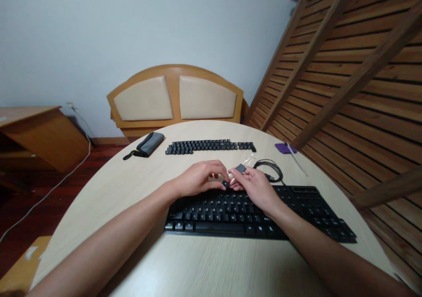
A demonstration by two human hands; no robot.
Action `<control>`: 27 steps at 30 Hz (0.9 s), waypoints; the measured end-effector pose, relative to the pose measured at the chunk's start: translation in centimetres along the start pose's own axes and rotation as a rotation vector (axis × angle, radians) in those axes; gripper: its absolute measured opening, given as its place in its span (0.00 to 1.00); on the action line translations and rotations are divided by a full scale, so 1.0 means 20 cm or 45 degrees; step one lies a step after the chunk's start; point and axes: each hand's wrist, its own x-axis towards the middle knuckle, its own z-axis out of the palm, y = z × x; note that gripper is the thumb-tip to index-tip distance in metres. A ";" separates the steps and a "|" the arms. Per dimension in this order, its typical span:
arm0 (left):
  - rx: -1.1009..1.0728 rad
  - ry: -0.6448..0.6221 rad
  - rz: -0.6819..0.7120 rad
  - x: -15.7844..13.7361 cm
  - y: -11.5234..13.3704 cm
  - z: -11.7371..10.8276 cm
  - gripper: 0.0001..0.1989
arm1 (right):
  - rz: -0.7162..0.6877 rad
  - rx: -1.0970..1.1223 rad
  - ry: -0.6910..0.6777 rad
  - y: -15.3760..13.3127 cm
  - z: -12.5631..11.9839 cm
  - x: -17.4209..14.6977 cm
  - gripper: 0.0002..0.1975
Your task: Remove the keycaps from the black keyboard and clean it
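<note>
A black keyboard [220, 229] lies in front of me, with several keycaps off in its upper rows. Above its back edge, my left hand [203, 177] pinches a small black keycap [225, 184] between thumb and fingers. My right hand [255, 186] grips a wire keycap puller [241, 168] by its dark grey middle. Thin wire loops stick out from the puller, and the near ones reach down by the keycap. Whether the wires still touch the keycap is too small to tell. Removed keycaps [206, 145] stand in rows farther back on the table.
A coiled black cable [272, 170] lies behind the keyboard. A grey pouch [150, 144] rests at the table's back left. At the back right, a thin brush-like stick [296, 159] lies across a purple cloth [282, 148]. The round table's [125, 196] edge curves around everything.
</note>
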 end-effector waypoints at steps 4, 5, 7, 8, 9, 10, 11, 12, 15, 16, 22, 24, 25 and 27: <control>-0.042 0.044 0.005 0.01 0.00 0.00 0.05 | 0.066 0.060 0.020 0.00 -0.01 0.01 0.23; -0.051 0.080 -0.011 0.01 -0.01 0.00 0.06 | 0.073 0.068 0.029 0.00 -0.01 0.01 0.23; -0.016 0.217 -0.059 0.02 -0.06 -0.02 0.06 | 0.077 0.069 0.043 0.00 -0.02 0.01 0.23; 0.051 0.317 -0.084 0.02 -0.10 -0.04 0.07 | 0.075 0.061 0.047 0.00 -0.02 0.01 0.23; 0.141 0.453 -0.126 0.01 -0.14 -0.05 0.08 | 0.072 0.052 0.043 0.00 -0.01 0.01 0.23; 0.245 0.575 -0.169 0.01 -0.19 -0.06 0.09 | 0.068 0.042 0.035 0.00 -0.01 0.01 0.23; 0.372 0.642 -0.212 0.00 -0.25 -0.07 0.09 | 0.063 0.035 0.025 0.00 0.00 0.01 0.23; 0.509 0.675 -0.254 -0.01 -0.30 -0.08 0.08 | 0.058 0.028 0.017 0.00 0.01 0.01 0.23; 0.612 0.706 -0.334 -0.06 -0.45 -0.09 0.07 | 0.044 0.012 -0.006 -0.01 0.02 0.00 0.23; 0.638 0.711 -0.358 -0.07 -0.49 -0.09 0.07 | 0.041 0.003 -0.014 -0.01 0.03 0.00 0.23; 0.782 0.672 -0.433 -0.10 -0.61 -0.06 0.06 | 0.024 -0.055 -0.061 -0.01 0.03 -0.01 0.21; 0.826 0.672 -0.473 -0.11 -0.63 -0.06 0.07 | 0.018 -0.064 -0.069 0.00 0.03 -0.01 0.21; 0.842 0.669 -0.489 -0.11 -0.64 -0.05 0.07 | 0.014 -0.067 -0.072 0.00 0.03 -0.01 0.21; 0.868 0.661 -0.516 -0.11 -0.65 -0.05 0.07 | 0.009 -0.070 -0.075 0.01 0.03 -0.01 0.21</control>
